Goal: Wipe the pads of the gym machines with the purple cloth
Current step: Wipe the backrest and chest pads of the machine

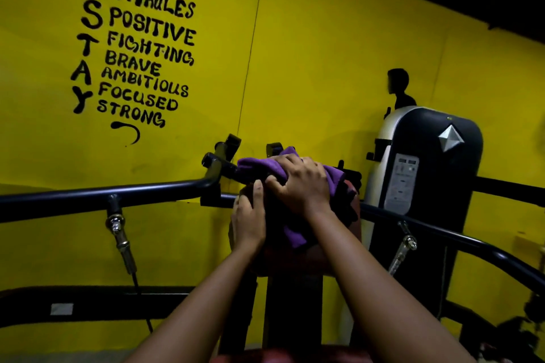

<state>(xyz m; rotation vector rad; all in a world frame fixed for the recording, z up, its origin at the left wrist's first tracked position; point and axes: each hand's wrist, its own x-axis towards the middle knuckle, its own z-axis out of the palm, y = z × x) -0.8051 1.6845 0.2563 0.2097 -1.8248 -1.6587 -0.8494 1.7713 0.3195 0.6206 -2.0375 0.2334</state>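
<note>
Purple, bunched up: found the cloth (259, 163) heaped over the top of the machine's reddish-brown pad (292, 262), w/ one fold hanging down the pad's front betw. the wrists. Gripped it w/ the right hand (300, 183), fingers curled and clamped into the fabric at the pad's top edge. Held the pad's left side w/ the left hand (249, 221), fingers wrapped round the edge, thumb pointing up, tip just beside the right hand. Noted darker fabric under the purple on the rt side (same cloth or another, couldn't tell).

Looked past a black tubular bar (103, 193) running in from the left at approx. hand height, w/ a chrome fitting (116, 227) hung beneath it, and a matching bar (436, 230) sloping off to the rt. Saw a black-and-silver weight-stack housing (427, 162) behind the pad on the rt, w/ an instruction label (402, 183) on its face. Made out a dark figure (398, 88) above the housing, against the yellow wall (324, 53); too dim for detail. Read black hand-painted lettering (132, 44) upper left: "GYM RULES", then STAY down the side w/ POSITIVE, FIGHTING, BRAVE, AMBITIOUS, FOCUSED, STRONG. Caught a strip of red upholstery (295, 355) at the bottom edge, betw. the forearms.
</note>
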